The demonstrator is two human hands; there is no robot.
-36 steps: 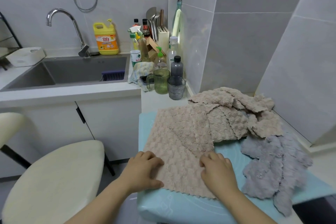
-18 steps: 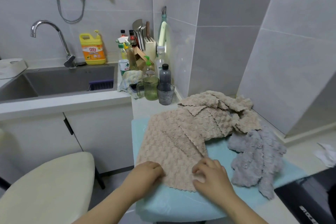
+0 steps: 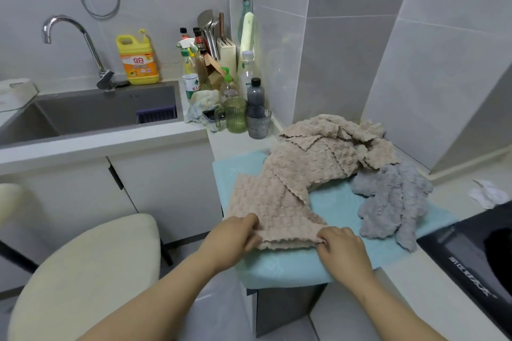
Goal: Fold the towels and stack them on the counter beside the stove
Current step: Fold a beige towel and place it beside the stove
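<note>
Both hands are down on the beige towel [image 3: 277,202], which lies spread on a blue mat [image 3: 318,268] on the counter [image 3: 238,144]. The left hand [image 3: 232,232] has its grip pinched on the near-left corner, roughly 7 o'clock on the towel. The right hand [image 3: 343,248] has its grip pinched on the near-right corner, about 5 o'clock. The near edge between them looks a bit bunched up.

The far end of the towel runs toward 1 o'clock into a rumpled beige pile [image 3: 332,144] by the tiled wall. A grey towel [image 3: 393,202] is crumpled at 3 o'clock, touching that pile. The black stove [image 3: 471,255] sits at 4 o'clock, just beside the mat.

Up at 10 o'clock there's the sink [image 3: 97,116] with a yellow detergent bottle [image 3: 138,61] behind it. A green cup [image 3: 235,116] and a grey cup [image 3: 259,122] stand side by side at 12. A cream chair seat [image 3: 83,271] is at 8 o'clock.
</note>
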